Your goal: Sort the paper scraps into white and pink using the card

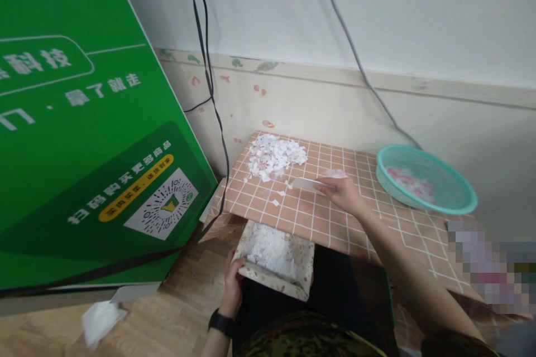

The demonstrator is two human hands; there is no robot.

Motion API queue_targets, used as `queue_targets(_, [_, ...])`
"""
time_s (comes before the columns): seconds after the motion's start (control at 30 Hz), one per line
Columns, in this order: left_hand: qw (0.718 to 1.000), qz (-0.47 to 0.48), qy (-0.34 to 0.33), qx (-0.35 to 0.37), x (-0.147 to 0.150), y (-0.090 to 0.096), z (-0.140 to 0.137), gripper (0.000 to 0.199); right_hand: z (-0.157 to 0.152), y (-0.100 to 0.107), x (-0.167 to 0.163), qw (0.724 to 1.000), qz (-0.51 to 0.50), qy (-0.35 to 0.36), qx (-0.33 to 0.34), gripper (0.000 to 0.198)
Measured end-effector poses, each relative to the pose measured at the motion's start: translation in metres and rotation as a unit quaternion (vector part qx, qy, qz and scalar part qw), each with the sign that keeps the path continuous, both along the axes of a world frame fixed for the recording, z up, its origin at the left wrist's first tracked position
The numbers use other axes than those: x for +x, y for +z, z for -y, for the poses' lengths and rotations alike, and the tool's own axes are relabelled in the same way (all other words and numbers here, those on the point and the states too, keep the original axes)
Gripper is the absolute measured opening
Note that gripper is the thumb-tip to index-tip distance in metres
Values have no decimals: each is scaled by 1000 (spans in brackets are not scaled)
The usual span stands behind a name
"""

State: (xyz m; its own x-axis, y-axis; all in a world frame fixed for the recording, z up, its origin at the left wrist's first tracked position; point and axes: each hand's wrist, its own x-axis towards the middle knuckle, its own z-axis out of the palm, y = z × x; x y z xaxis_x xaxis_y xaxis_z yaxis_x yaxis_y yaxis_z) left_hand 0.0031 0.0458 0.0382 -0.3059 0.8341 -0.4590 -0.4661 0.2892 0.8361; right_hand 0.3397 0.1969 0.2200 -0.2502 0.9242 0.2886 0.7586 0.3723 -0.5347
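Heap of paper scraps [276,156] on checked table [310,215], toward table's far left corner. Flat white piece [306,184] over table's middle, pinched between thumb and fingers of right hand [342,192]; few loose scraps [276,202] on table near it. Speckled box [274,281], white bits inside, just below table's near edge, rim gripped by left hand [233,276]. Turquoise basket [454,187] at table's right end, pinkish-white pieces inside. Green panel [84,139] left of table.
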Motion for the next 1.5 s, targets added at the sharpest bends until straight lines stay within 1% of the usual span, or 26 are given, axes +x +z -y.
queue_targets(0.07, [1000,-11,-13,18,3,1,-2,48,3,6,2,1000,12,11,-9,29])
queue_targets(0.17, [999,-22,-27,29,5,0,-7,51,3,15,3,1000,26,11,-2,27])
queue_targets(0.23, [998,-25,-43,32,4,-4,-10,52,0,17,0,1000,24,14,-3,27])
queue_targets(0.33, [997,-37,-62,27,2,-10,-15,54,-5,16,-5,999,19,24,-25,29])
queue_targets(0.43, [996,-46,-68,30,-1,-16,-15,53,-6,19,-4,998,29,43,-42,28])
queue_targets(0.5, [996,-49,-72,36,-3,-20,-14,51,-5,24,0,997,43,51,-38,25])
queue_targets(0.6, [995,-53,-69,41,-6,-26,-12,49,-3,28,3,997,61,43,-26,24])
queue_targets(0.8, [993,-67,-79,60,-6,-34,-15,51,-7,18,-9,998,59,3,-26,24])
queue_targets(1.0, [994,-66,-73,53,-7,-35,-15,53,-7,13,-14,998,50,-42,-20,25])
queue_targets(1.07, [994,-64,-70,53,-7,-35,-15,52,-8,13,-16,998,49,-46,-21,25])
queue_targets(1.17, [996,-55,-67,35,-7,-37,-15,53,-11,12,-18,998,46,-49,-17,25])
queue_targets(1.27, [996,-53,-66,38,-7,-39,-16,53,-14,10,-19,996,46,-72,-10,27])
queue_targets(1.37, [994,-60,-72,52,-8,-39,-15,53,-13,10,-20,997,36,-67,-12,27])
queue_targets(1.5, [995,-57,-71,39,-8,-37,-13,52,-7,11,-28,999,9,-40,-19,27])
